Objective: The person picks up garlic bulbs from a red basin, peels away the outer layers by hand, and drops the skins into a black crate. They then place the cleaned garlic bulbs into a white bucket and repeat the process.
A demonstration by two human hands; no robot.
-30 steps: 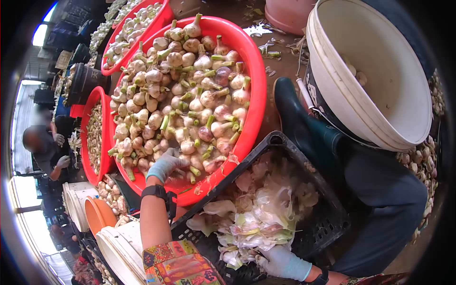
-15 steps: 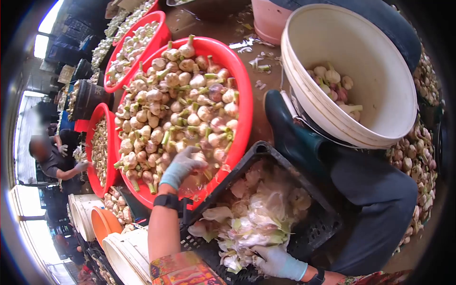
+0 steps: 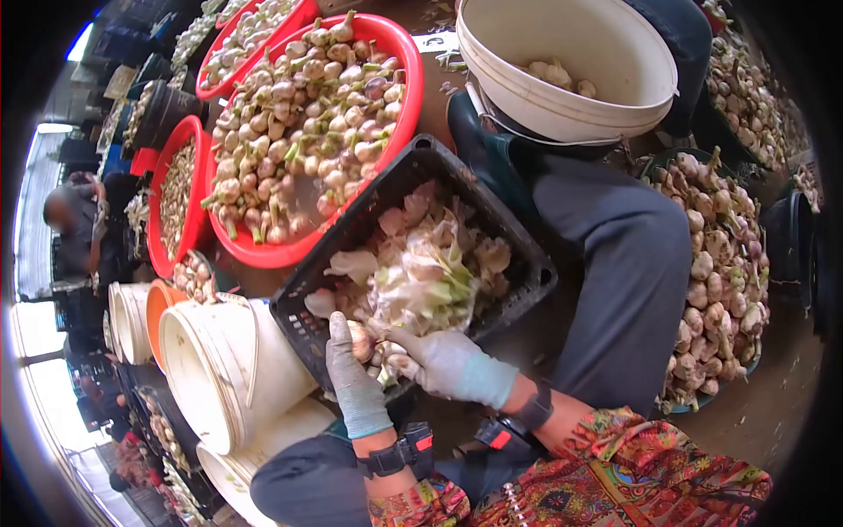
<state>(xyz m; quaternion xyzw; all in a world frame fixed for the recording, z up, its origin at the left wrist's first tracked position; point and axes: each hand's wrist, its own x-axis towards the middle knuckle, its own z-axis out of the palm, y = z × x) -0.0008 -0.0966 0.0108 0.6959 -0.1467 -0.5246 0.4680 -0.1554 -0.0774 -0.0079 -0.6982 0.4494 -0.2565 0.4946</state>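
Note:
My left hand (image 3: 354, 378), in a pale grey glove, is closed around a purplish-white garlic bulb (image 3: 360, 341) over the near corner of a black plastic crate (image 3: 518, 237). Gloved too, my right hand (image 3: 450, 362) has its fingers curled in against the right end of this bulb; its fingertips are partly hidden. Just beneath the hands are small pale garlic pieces. Inside the crate lies a heap of papery garlic skins (image 3: 430, 277). Beyond it stands a red basin (image 3: 411, 83) full of garlic bulbs with cut green stems, partly in water.
A white bucket (image 3: 580, 101) with a few bulbs stands beyond my knee. At right is a heaped tub of garlic (image 3: 716, 272). White buckets (image 3: 198, 378) and an orange bucket (image 3: 167, 312) stand left. Another person (image 3: 79, 224) is beside a farther red basin (image 3: 156, 211).
My left hand has come out of the red basin to the crate with a garlic bulb. My right hand has moved from the skins to meet it. The view has shifted.

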